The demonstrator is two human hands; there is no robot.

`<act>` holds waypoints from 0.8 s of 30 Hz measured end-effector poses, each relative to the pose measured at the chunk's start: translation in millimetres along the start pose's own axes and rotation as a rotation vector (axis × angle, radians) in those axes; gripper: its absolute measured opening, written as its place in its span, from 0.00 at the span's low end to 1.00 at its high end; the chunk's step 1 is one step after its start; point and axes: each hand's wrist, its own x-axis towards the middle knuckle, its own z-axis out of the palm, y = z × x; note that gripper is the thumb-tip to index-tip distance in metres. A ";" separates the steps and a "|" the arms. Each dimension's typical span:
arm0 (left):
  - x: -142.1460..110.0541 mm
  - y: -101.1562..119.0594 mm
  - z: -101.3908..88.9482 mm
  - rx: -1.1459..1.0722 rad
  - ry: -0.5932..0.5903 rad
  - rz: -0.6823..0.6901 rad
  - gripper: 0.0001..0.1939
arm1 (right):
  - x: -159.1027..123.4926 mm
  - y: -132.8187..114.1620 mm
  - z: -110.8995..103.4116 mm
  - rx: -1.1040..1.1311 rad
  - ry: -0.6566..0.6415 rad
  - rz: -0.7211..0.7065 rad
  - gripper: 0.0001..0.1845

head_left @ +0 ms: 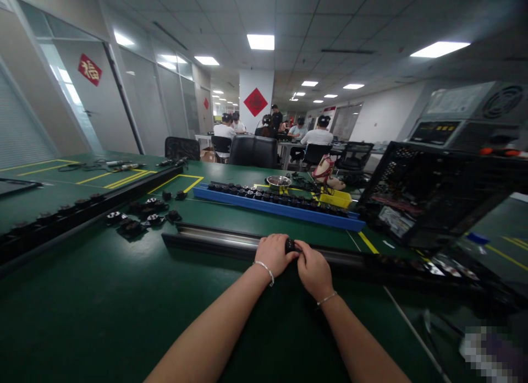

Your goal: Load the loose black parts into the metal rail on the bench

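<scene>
My left hand (275,253) and my right hand (315,266) meet over the middle of a long black metal rail (218,241). Between their fingertips is a small black rounded part (290,245), pinched from both sides at the rail. Fingers hide much of it, and whether it is seated in the rail I cannot tell. Toward its right end the rail carries a row of dark and shiny parts (437,267). Left of my hands, a loose cluster of small black parts (144,213) lies on the green table (124,306).
Beyond the rail stands a long blue tray (280,208) lined with black parts. Another black rail (94,215) runs along the left. A metal bowl (279,180) and a yellow bin (336,199) sit farther back. An opened computer case (445,190) blocks the right. People sit at distant tables.
</scene>
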 end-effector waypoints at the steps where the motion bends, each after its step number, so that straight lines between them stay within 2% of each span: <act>1: 1.8 1.5 -0.1 0.002 -0.010 -0.017 0.22 | -0.2 0.3 0.0 -0.003 0.000 -0.006 0.21; 6: 5.6 3.8 -2.1 -0.018 -0.052 -0.112 0.23 | 2.2 2.6 -0.9 -0.062 0.047 -0.064 0.19; 12: 11.9 -1.3 -6.5 -0.021 -0.119 -0.114 0.21 | 5.9 9.3 -3.5 -0.159 0.134 -0.040 0.16; 17: 17.7 -6.6 -10.6 -0.029 -0.193 -0.137 0.21 | 6.9 8.2 -6.1 -0.180 0.074 -0.035 0.16; 24: 18.5 -7.5 -13.8 -0.023 -0.232 -0.147 0.19 | 8.3 7.6 -8.6 -0.177 0.041 -0.020 0.14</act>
